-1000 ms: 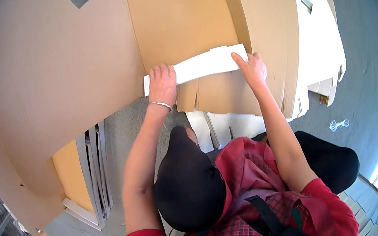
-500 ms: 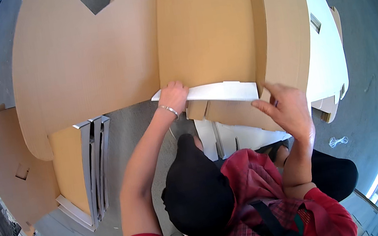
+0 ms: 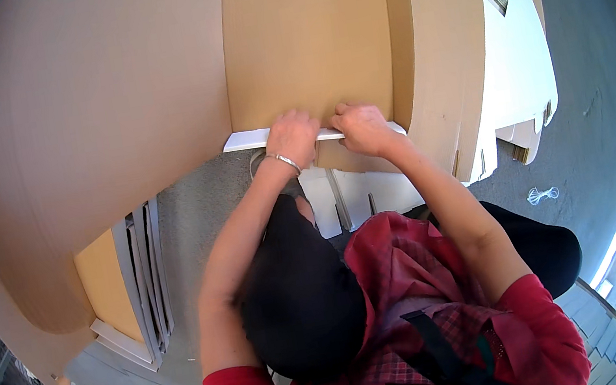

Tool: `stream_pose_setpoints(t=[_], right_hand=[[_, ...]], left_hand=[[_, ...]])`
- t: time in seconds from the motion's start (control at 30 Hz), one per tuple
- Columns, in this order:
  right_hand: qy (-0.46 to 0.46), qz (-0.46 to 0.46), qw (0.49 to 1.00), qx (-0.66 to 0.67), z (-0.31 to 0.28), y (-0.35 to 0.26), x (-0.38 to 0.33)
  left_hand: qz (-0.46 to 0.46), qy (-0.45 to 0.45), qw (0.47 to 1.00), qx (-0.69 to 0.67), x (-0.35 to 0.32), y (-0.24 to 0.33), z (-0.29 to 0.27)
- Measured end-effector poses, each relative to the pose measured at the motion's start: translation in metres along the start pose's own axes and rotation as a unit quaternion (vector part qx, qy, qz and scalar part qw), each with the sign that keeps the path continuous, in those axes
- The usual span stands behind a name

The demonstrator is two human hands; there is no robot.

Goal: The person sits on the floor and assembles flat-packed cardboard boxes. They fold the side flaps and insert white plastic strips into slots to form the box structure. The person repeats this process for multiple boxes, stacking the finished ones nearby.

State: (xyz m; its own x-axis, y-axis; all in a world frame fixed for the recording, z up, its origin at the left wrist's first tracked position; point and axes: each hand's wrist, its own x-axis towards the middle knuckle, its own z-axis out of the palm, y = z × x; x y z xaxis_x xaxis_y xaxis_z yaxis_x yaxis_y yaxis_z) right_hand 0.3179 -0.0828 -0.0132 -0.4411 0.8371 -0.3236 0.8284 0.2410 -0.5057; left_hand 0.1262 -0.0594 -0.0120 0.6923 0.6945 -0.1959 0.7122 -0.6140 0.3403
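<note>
Now I've brought the right hand in beside the left hand, both with fingers curled closed over the white flap. It lies along the brown cardboard's near edge, showing narrower than a moment ago, so I'd judge it folded further.

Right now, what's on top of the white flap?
The left hand and the right hand lie over the white flap. White shows between them and at both ends; the stretches beneath both hands are covered and cannot be seen.

grey floor open at right, wide cardboard panel blocking left
</note>
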Motion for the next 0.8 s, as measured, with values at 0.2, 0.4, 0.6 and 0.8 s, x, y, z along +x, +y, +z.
stream_pose_setpoints(t=[0.2,0.4,0.6,0.8], right_hand=[[-0.154,0.016,0.987,0.032,-0.019,0.009,0.016],[-0.069,0.030,0.997,-0.030,-0.014,0.025,-0.034],[-0.052,0.048,0.995,-0.069,-0.003,0.031,-0.041],[-0.080,0.064,0.993,-0.053,-0.010,0.031,-0.037]], left_hand=[[-0.024,-0.128,0.991,-0.017,0.022,-0.005,-0.011],[-0.046,-0.082,0.996,-0.011,-0.021,-0.026,-0.031],[-0.067,-0.119,0.990,-0.025,-0.028,-0.053,-0.024],[-0.094,-0.301,0.948,-0.036,-0.004,-0.054,-0.042]])
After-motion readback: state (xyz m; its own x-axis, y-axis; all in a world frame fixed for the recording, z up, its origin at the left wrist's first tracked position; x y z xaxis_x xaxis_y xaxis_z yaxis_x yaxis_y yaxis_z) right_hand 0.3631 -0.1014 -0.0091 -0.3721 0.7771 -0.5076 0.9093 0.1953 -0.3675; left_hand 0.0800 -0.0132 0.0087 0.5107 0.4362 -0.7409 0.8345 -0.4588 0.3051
